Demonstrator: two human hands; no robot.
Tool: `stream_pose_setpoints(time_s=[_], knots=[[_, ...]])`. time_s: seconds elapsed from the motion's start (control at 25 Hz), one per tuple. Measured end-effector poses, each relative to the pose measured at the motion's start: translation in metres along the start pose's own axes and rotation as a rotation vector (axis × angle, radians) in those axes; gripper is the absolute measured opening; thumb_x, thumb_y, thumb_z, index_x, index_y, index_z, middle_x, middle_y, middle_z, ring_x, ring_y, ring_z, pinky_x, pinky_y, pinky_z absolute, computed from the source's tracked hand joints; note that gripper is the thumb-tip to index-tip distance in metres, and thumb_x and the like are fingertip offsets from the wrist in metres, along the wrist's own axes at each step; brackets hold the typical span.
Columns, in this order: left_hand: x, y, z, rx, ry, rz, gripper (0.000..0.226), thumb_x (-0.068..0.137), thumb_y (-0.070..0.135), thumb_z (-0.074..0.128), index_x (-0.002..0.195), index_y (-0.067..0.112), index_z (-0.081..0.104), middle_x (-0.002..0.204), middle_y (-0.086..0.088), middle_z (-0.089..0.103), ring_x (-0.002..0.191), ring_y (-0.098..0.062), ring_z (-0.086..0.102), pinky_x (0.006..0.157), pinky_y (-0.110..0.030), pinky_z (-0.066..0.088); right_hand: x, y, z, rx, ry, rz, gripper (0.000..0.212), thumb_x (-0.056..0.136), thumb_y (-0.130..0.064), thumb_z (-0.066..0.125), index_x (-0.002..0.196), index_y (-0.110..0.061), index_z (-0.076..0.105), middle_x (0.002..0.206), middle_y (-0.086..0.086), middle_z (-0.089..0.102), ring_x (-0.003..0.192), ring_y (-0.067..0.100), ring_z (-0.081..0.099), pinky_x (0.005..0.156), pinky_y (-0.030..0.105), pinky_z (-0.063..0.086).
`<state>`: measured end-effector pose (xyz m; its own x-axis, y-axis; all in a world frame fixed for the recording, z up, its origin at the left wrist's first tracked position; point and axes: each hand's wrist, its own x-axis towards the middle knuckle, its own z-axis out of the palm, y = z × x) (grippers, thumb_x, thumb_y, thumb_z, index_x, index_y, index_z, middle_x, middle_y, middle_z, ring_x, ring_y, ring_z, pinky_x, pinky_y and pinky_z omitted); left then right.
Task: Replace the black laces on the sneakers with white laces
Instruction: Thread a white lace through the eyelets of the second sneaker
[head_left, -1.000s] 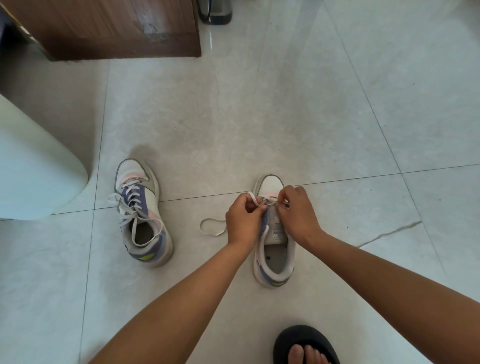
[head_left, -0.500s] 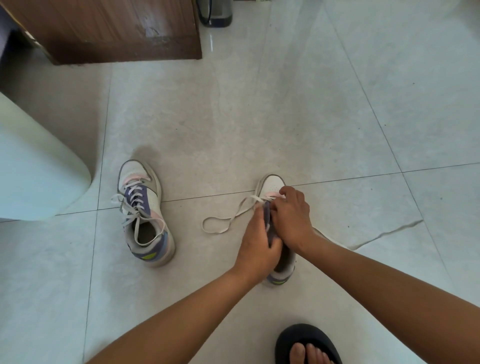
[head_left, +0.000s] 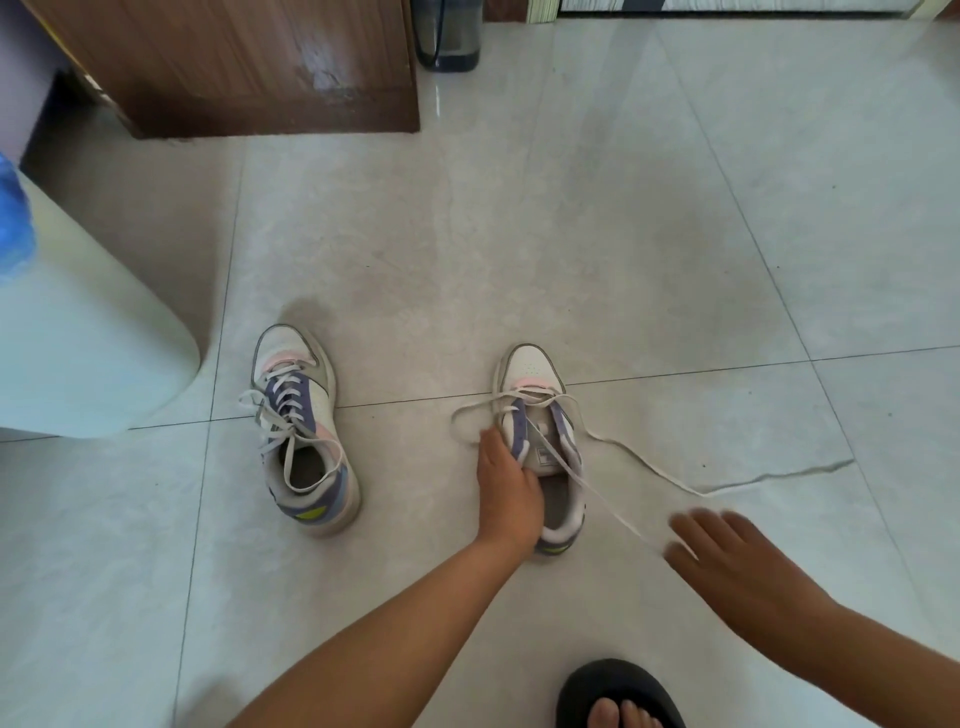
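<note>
Two sneakers stand on the tiled floor (head_left: 649, 234), toes pointing away from the person. The left sneaker (head_left: 304, 441) is fully laced w/ a white lace, ends loose over its opening. The right sneaker (head_left: 543, 447) is near the middle of the floor, well apart from the left one, and has a white lace (head_left: 597, 486) only through the eyelets near the toe. One end makes a loop on the floor at the shoe's left side; the other end runs off to the right over the tiles, and a strand also crosses the opening diagonally toward the right hand.

The left hand (head_left: 506, 488) grips the left side of the right sneaker, fingers curled round the collar. The right hand (head_left: 727, 561) is blurred, fingers spread and straight, just right of the shoe; it holds nothing, though the lace strand ends close to its fingertips. The hands are apart.

A foot in a black slipper (head_left: 618, 696) is at the bottom edge. A wood cabinet (head_left: 234, 67) stands at the far left.
</note>
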<state>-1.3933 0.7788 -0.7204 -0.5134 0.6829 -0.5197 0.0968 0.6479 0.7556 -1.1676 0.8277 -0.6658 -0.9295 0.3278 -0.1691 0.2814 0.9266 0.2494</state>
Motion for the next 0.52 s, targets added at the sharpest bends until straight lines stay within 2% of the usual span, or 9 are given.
stream_pose_setpoints(time_s=[0.08, 0.16, 0.2, 0.24, 0.28, 0.32, 0.36, 0.44, 0.52], knots=[[0.0, 0.002, -0.004, 0.03, 0.001, 0.028, 0.052, 0.088, -0.006, 0.037, 0.139, 0.002, 0.03, 0.141, -0.013, 0.035, 0.132, -0.028, 0.036, 0.109, -0.039, 0.032, -0.06, 0.002, 0.035, -0.142, -0.127, -0.083, 0.023, 0.072, 0.001, 0.033, 0.08, -0.016, 0.045, 0.092, 0.011, 0.051, 0.081, 0.028, 0.044, 0.065, 0.039, 0.033], [-0.001, 0.001, -0.005, 0.052, -0.014, 0.027, 0.052, 0.09, -0.004, 0.037, 0.141, 0.001, 0.028, 0.143, -0.014, 0.034, 0.133, -0.028, 0.034, 0.11, -0.038, 0.03, -0.096, 0.014, 0.061, -0.14, -0.121, -0.118, 0.028, 0.086, -0.003, 0.021, 0.074, -0.018, 0.041, 0.079, 0.006, 0.059, 0.074, 0.024, 0.045, 0.06, 0.033, 0.027], [-0.001, 0.0, -0.004, 0.053, -0.012, 0.025, 0.051, 0.09, -0.003, 0.038, 0.14, 0.002, 0.029, 0.141, -0.013, 0.035, 0.131, -0.027, 0.035, 0.109, -0.036, 0.031, -0.092, 0.02, 0.063, -0.105, -0.116, -0.094, 0.03, 0.088, -0.004, 0.022, 0.073, -0.017, 0.045, 0.075, 0.004, 0.061, 0.073, 0.023, 0.047, 0.058, 0.031, 0.03], [-0.001, 0.0, -0.004, 0.052, -0.011, 0.026, 0.05, 0.09, -0.002, 0.039, 0.139, 0.003, 0.032, 0.138, -0.012, 0.038, 0.129, -0.026, 0.038, 0.107, -0.034, 0.033, -0.079, 0.024, 0.055, -0.065, -0.089, -0.058, 0.023, 0.087, -0.005, 0.033, 0.075, -0.016, 0.049, 0.075, 0.005, 0.06, 0.072, 0.024, 0.048, 0.056, 0.032, 0.035], [-0.001, 0.001, -0.005, 0.05, -0.01, 0.032, 0.048, 0.089, -0.003, 0.039, 0.136, 0.004, 0.035, 0.135, -0.011, 0.041, 0.125, -0.026, 0.041, 0.105, -0.033, 0.035, -0.051, 0.026, 0.049, 0.002, 0.01, -0.039, 0.008, 0.08, -0.008, 0.049, 0.08, -0.016, 0.051, 0.077, 0.006, 0.058, 0.07, 0.025, 0.05, 0.053, 0.035, 0.039], [-0.001, 0.001, -0.005, 0.05, -0.013, 0.041, 0.046, 0.088, -0.003, 0.039, 0.134, 0.004, 0.038, 0.132, -0.011, 0.043, 0.123, -0.026, 0.043, 0.103, -0.033, 0.037, -0.013, 0.022, 0.038, 0.126, 0.096, 0.026, 0.018, 0.072, -0.011, 0.063, 0.084, -0.016, 0.05, 0.077, 0.006, 0.056, 0.066, 0.026, 0.053, 0.05, 0.035, 0.042], [0.0, 0.002, -0.006, 0.052, -0.016, 0.05, 0.045, 0.088, -0.004, 0.039, 0.132, 0.004, 0.039, 0.13, -0.011, 0.044, 0.12, -0.026, 0.044, 0.102, -0.034, 0.038, 0.03, 0.016, 0.021, 0.237, 0.165, 0.127, 0.023, 0.071, -0.015, 0.068, 0.086, -0.016, 0.051, 0.075, 0.006, 0.056, 0.062, 0.027, 0.055, 0.048, 0.034, 0.044], [0.001, 0.001, -0.006, 0.052, -0.009, 0.061, 0.044, 0.085, -0.006, 0.04, 0.127, 0.004, 0.043, 0.124, -0.012, 0.047, 0.115, -0.026, 0.047, 0.1, -0.035, 0.04, 0.101, 0.003, -0.007, 0.375, 0.24, 0.32, 0.011, 0.077, -0.021, 0.062, 0.082, -0.012, 0.06, 0.074, 0.009, 0.057, 0.061, 0.031, 0.056, 0.048, 0.034, 0.047], [0.002, 0.0, -0.004, 0.049, 0.01, 0.078, 0.042, 0.082, -0.007, 0.04, 0.122, 0.003, 0.046, 0.118, -0.013, 0.051, 0.11, -0.027, 0.05, 0.096, -0.038, 0.043, 0.148, -0.01, -0.025, 0.408, 0.074, 0.458, 0.017, 0.077, -0.02, 0.068, 0.086, -0.006, 0.065, 0.083, 0.014, 0.059, 0.072, 0.034, 0.057, 0.056, 0.037, 0.046]])
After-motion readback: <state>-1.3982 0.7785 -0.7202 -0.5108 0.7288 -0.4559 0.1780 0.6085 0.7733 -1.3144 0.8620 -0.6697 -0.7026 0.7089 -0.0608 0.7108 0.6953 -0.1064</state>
